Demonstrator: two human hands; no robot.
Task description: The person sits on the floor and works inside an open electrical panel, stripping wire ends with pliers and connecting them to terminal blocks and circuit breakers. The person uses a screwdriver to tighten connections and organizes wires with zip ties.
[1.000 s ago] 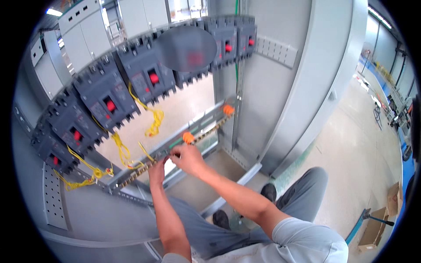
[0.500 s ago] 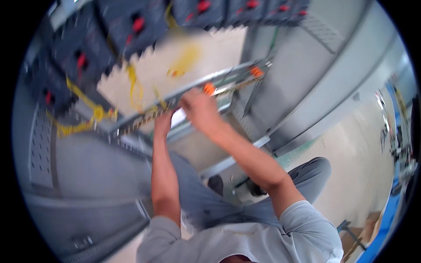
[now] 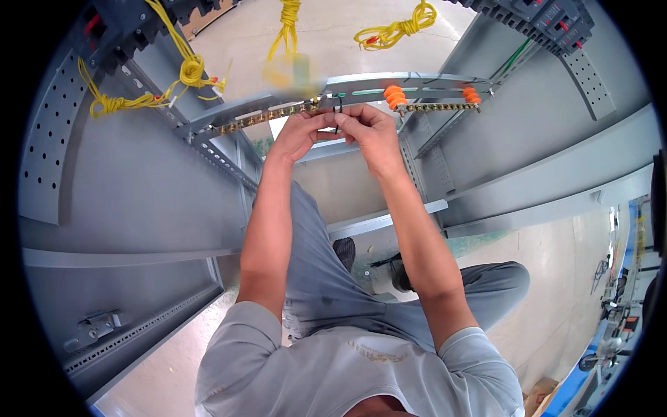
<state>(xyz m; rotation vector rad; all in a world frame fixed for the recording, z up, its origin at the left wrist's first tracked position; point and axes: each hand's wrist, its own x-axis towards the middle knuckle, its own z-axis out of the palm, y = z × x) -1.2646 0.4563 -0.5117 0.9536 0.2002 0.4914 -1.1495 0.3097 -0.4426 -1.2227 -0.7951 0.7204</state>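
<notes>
My left hand (image 3: 299, 137) and my right hand (image 3: 377, 137) meet at the metal crossbar (image 3: 445, 84) of a grey cabinet frame, fingertips nearly touching. Between them is a thin black strip, apparently a cable tie (image 3: 338, 108), standing upright around a slotted part of the bar where a bit of green shows. My right thumb and fingers are closed in a pinch on it, and the left fingertips pinch at it from the other side. A brass busbar with a row of screws (image 3: 253, 119) runs left of my hands. Orange ribbed insulators (image 3: 394, 96) sit to their right.
Bundled yellow wires (image 3: 191, 69) hang along the upper left, with another yellow coil (image 3: 410, 26) at top right. Dark breakers with red parts (image 3: 556, 24) line the top. Grey cabinet panels (image 3: 132, 167) flank me, and a lower metal crosspiece (image 3: 389, 221) spans near my feet.
My view has shifted and sharpened. My right hand has come down from above the bar to beside the left, and both now pinch at the black tie.
</notes>
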